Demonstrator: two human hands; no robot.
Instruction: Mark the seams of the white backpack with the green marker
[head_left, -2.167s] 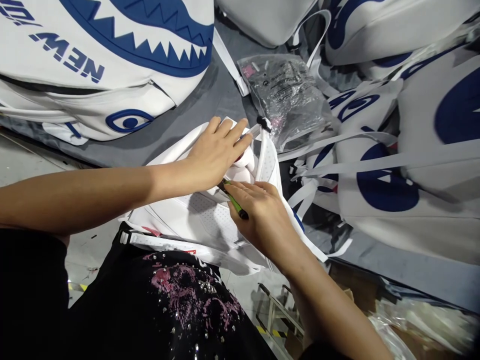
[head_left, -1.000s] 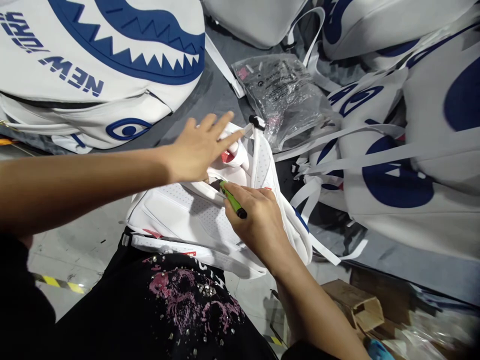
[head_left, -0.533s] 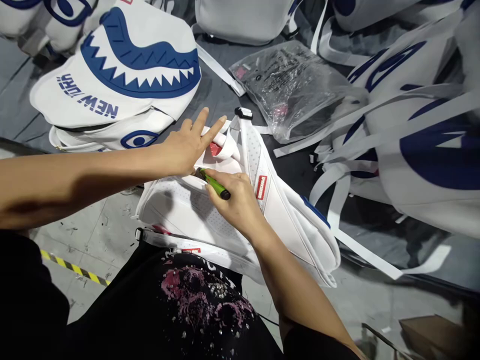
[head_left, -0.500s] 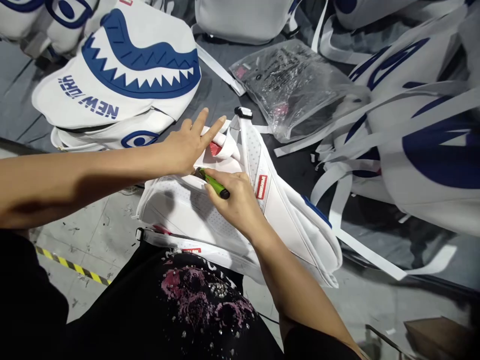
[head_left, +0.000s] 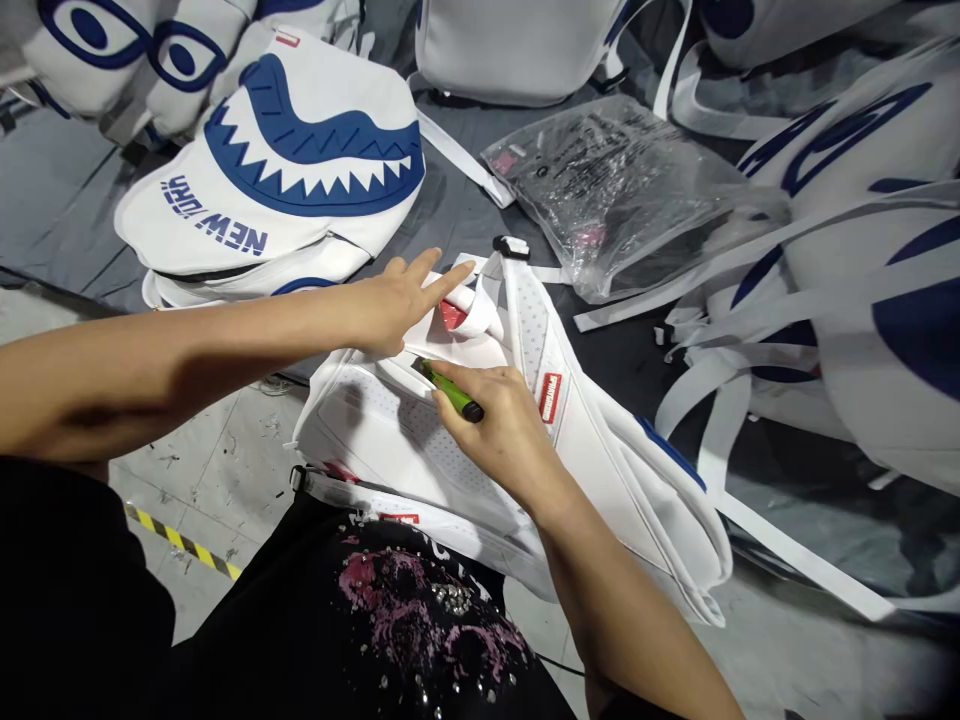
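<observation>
A white backpack (head_left: 607, 470) lies across my lap and the table edge, its padded back panel and straps facing up. My right hand (head_left: 502, 425) is closed round a slim green tool (head_left: 456, 393) with a black end. The tool's dark tip touches or sits just above the seam near the top of the back panel; its exact kind is unclear. On the upper edge of the bag rests my left hand (head_left: 390, 305), its visible fingers spread, close to a red tag (head_left: 452, 315) by the top loop. The left thumb is mostly hidden.
A white backpack with blue shark teeth (head_left: 322, 185) lies at the back left. Clear plastic packaging (head_left: 600, 190) is on the dark table cover. More backpacks (head_left: 892, 330) with loose white straps crowd the right. Yellow-black tape (head_left: 180, 540) marks the floor.
The whole view has shifted, so everything sits slightly further right and lower. Both hands stay at nearly the same spot on the backpack, the right still holding the green tool.
</observation>
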